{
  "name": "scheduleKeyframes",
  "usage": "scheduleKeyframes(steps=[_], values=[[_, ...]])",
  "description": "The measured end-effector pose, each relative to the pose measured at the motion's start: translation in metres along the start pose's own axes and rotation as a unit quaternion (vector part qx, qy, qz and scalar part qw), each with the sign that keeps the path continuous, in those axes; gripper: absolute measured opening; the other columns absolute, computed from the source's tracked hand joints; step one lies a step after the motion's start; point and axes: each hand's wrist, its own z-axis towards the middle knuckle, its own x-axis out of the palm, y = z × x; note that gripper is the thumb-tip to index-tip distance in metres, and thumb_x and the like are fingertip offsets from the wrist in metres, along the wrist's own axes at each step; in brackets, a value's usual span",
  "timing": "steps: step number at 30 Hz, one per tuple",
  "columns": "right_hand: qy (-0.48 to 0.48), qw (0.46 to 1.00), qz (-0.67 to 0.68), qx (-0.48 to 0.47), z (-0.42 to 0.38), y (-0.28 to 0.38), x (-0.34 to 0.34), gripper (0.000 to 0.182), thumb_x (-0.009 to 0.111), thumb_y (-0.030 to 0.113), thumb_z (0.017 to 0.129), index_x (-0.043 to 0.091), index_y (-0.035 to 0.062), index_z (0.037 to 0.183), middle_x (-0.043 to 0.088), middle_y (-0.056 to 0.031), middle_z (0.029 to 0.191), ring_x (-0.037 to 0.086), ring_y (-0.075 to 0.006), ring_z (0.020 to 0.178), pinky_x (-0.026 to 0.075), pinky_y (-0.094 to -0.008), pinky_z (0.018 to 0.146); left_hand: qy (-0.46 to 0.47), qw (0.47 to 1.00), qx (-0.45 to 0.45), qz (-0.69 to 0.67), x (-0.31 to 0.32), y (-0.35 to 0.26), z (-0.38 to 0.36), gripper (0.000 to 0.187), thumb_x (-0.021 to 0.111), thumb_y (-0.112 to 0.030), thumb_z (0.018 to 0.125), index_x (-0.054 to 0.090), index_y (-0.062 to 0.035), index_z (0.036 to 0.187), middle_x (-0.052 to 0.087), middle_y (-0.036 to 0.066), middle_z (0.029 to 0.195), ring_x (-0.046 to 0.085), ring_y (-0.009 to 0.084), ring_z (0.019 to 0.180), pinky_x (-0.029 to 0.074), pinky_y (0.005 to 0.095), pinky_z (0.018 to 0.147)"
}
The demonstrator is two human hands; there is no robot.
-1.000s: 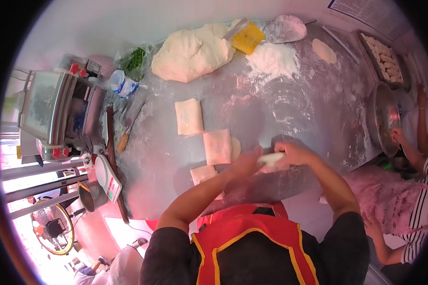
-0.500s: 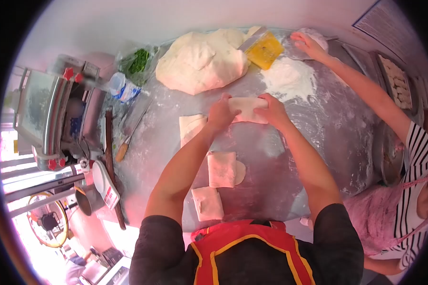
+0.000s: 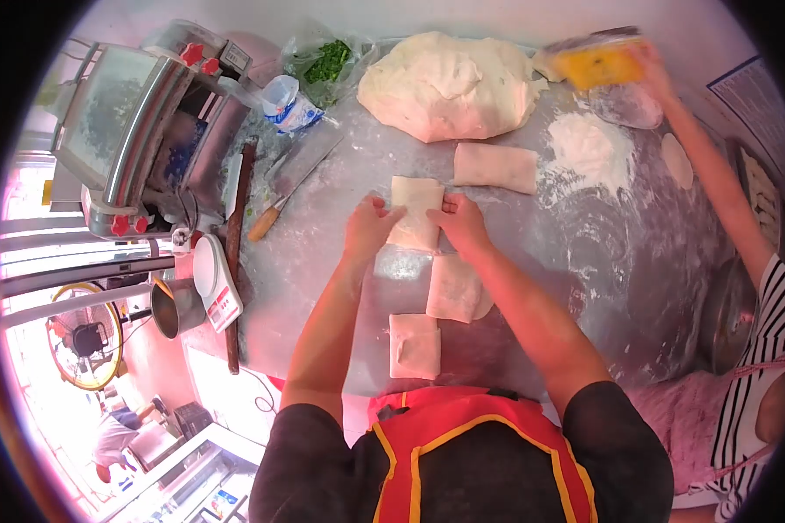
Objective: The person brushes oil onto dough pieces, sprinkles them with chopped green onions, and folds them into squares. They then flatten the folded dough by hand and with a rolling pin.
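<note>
A folded piece of dough lies flat on the metal worktop between my hands. The thumb and curled fingers of my left hand close on its left edge. My right hand grips the opposite edge. Another folded dough piece rests up and to the right, apart from my hands. Nearer my body are a folded dough piece, partly over a rounded flap, and a squarish dough piece. A large mound of dough sits at the back.
Loose flour is spread right of the mound. A co-worker's hand holds a yellow-filled container. To the left are a wooden-handled tool, a long dark rod, a scale and a roller machine.
My hands have let go of the upper-right dough piece and taken hold of the one to its left. The co-worker's hand has taken up the yellow-filled container. The view has shifted.
</note>
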Motion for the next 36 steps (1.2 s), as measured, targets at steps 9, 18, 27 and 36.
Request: scheduleKeyframes(steps=[9, 18, 27, 36], values=[[0.003, 0.991, 0.029, -0.130, -0.020, 0.000, 0.015, 0.038, 0.069, 0.010, 0.082, 0.053, -0.0001, 0.115, 0.063, -0.0087, 0.106, 0.061, -0.0159, 0.091, 0.051, -0.0300, 0.078, 0.081, 0.978, 0.075, -0.176, 0.016, 0.000, -0.014, 0.036, 0.075, -0.025, 0.079, 0.059, 0.0007, 0.099, 0.065, 0.012, 0.088, 0.062, 0.0167, 0.079, 0.049, 0.0326, 0.069], [-0.209, 0.958, 0.183, -0.079, -0.068, 0.029, -0.154, 0.044, 0.065, 0.012, 0.087, 0.049, -0.0014, 0.126, 0.062, -0.0129, 0.113, 0.062, -0.0213, 0.096, 0.051, -0.0326, 0.081, 0.129, 0.961, 0.229, -0.091, 0.139, -0.147, -0.037, 0.048, 0.072, -0.024, 0.082, 0.049, -0.0018, 0.117, 0.064, 0.019, 0.093, 0.064, 0.0313, 0.085, 0.050, 0.0413, 0.076], [-0.336, 0.898, -0.237, -0.154, -0.061, -0.056, -0.188, 0.055, 0.062, 0.001, 0.080, 0.049, 0.0022, 0.134, 0.054, -0.0219, 0.127, 0.051, -0.0369, 0.118, 0.040, -0.0414, 0.102, 0.092, 0.952, 0.291, -0.012, 0.237, -0.127, -0.062, 0.060, 0.068, -0.020, 0.084, 0.040, -0.0036, 0.135, 0.063, 0.023, 0.113, 0.062, 0.0424, 0.099, 0.051, 0.0466, 0.085], [-0.308, 0.900, -0.250, -0.183, -0.054, -0.017, -0.184, 0.046, 0.059, 0.003, 0.083, 0.052, 0.0033, 0.128, 0.057, -0.0203, 0.121, 0.053, -0.0371, 0.115, 0.041, -0.0416, 0.099, 0.150, 0.949, 0.272, -0.047, 0.152, -0.115, -0.029, 0.058, 0.067, -0.027, 0.088, 0.044, -0.0036, 0.135, 0.064, 0.020, 0.111, 0.066, 0.0308, 0.095, 0.052, 0.0385, 0.082]])
